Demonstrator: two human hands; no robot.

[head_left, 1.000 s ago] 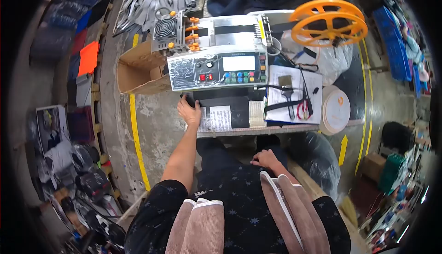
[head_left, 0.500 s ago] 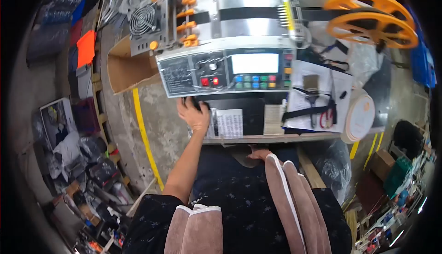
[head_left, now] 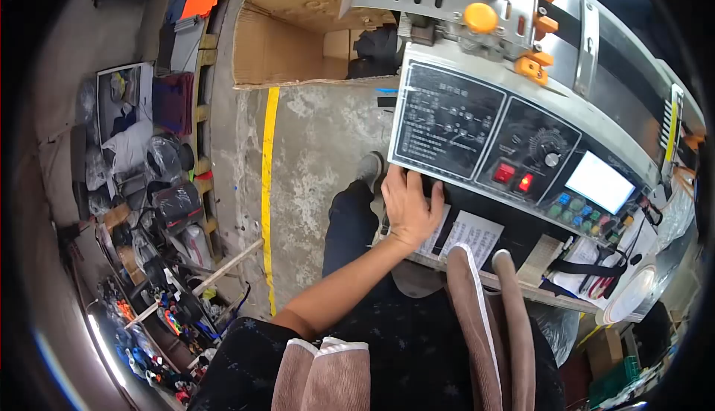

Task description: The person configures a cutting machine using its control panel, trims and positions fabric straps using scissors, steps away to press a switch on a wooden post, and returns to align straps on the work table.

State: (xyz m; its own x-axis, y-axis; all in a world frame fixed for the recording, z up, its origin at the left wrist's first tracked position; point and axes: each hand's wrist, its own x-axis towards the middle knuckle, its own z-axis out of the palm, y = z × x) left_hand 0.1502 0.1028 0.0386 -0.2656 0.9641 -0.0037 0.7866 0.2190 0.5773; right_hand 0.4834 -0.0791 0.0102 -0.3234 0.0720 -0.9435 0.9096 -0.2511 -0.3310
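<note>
My left hand (head_left: 411, 208) rests at the lower left corner of a machine's control panel (head_left: 450, 120), palm down. Its fingers are stretched out and somewhat apart, with the fingertips at the panel's bottom edge; the thumb points toward the dark gap under the panel. I see nothing held in it. Close by on the bench lies a printed sheet (head_left: 472, 238). The panel carries a red switch (head_left: 504, 173), a lit red switch (head_left: 526, 181), a round knob (head_left: 551, 159) and a bright screen (head_left: 599, 183). My right hand is out of sight.
An open cardboard box (head_left: 287, 46) with dark material inside stands left of the machine. A yellow floor line (head_left: 269, 187) runs along the concrete. Bagged goods (head_left: 177, 208) crowd the left side. A white round lid (head_left: 629, 293) sits at the bench's right end.
My view has swung left, so the machine appears further right and closer. The box interior and my leg now show. My left hand stays by the panel corner; my right hand has dropped from view.
</note>
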